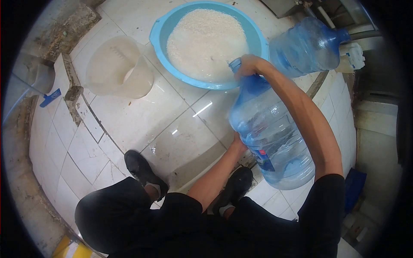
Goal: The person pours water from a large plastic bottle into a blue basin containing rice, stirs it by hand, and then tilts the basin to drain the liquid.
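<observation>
Head view, looking down: nearest the wearer, two black shoes [144,171] are standing on white floor tiles [167,114], on the near side of the light-blue basin [202,84]. Between the shoes and the basin, toward the right, a large clear-blue bottle [277,139] is tilting with its neck toward the basin. The left hand [240,143] is pressing against the bottle's side, partly hidden behind it, so its finger positions cannot be told. The right hand [248,66] is grasping the neck, fingers curling around it, and the mouth is lying over the basin's near-right rim. Inside the basin, white rice-like grains [206,32] are sitting in cloudy liquid. Left of the basin, a translucent bucket [114,79] is standing nearby, and farther left a blue-headed squeegee [50,98] is showing. Just right of the basin, a second blue bottle [301,48] is lying on its side, its neck pointing away from the basin.
</observation>
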Tool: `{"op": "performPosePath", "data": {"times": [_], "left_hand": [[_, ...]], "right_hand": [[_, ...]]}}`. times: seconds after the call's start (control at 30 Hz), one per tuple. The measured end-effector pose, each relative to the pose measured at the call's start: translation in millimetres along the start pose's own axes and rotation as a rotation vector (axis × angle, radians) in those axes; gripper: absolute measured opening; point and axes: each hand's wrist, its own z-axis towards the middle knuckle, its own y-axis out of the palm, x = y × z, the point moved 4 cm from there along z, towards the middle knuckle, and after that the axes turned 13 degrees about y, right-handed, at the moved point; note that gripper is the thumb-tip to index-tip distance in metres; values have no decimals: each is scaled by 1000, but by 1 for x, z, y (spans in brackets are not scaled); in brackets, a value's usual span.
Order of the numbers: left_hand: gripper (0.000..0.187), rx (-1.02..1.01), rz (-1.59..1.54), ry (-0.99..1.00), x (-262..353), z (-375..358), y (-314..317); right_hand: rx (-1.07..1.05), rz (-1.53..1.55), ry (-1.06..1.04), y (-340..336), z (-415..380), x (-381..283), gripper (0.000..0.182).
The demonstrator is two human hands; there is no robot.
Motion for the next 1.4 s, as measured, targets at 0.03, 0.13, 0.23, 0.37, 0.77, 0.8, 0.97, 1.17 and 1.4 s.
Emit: {"op": "performPosePath", "data": {"times": [0.03, 0.13, 0.23, 0.37, 0.77, 0.8, 0.97, 1.17, 1.4], "left_hand": [[79, 0, 1, 0, -1, 3, -6], [78, 7, -8, 55, 0, 4, -4], [78, 91, 24, 7, 0, 2, -5], [79, 69, -12, -13, 0, 1, 0], [83, -31, -35, -3, -1, 7, -11], [83, -8, -43, -5, -2, 6, -10], [83, -29, -13, 10, -3, 10, -16], [81, -31, -54, 4, -1, 5, -9], [82, -8, -32, 17, -3, 6, -5]], "right_hand": [[0, -5, 4, -1, 0, 0, 59], [31, -44, -42, 2, 7, -1, 61], [25, -41, -44, 2, 9, 0, 62], [18, -65, -44, 0, 4, -2, 62], [12, -53, -37, -2, -2, -3, 60], [3, -54, -25, -2, -1, -3, 61], [-9, -50, 12, -1, 1, -2, 62], [16, -52, -35, 1, 7, -1, 61], [9, -50, -16, -1, 4, -2, 63]]}}
